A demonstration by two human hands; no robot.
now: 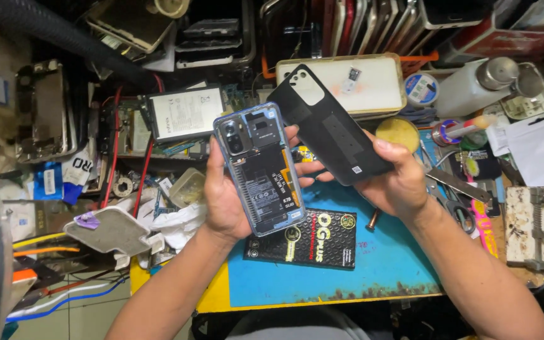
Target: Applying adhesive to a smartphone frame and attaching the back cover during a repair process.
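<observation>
My left hand [221, 195] grips a phone [260, 169] with a see-through back skin showing printed circuitry, camera end up, held upright over the blue mat [385, 252]. My right hand [398, 179] holds a black back cover [328, 126] with a camera cutout near its top, tilted so its upper end leans left toward the phone. The two pieces sit close together, the cover's lower left edge just behind the phone's right side. A black flat pouch with yellow print [316, 239] lies on the mat below both hands.
A cluttered repair bench surrounds the mat: a white phone back [373, 85] and a battery [187, 112] behind, stacked phones [360, 25] at the back, a metal bottle [473, 85], tape rolls [422, 88], tweezers and scissors [451, 195] at right, cables and a grey holder [111, 230] at left.
</observation>
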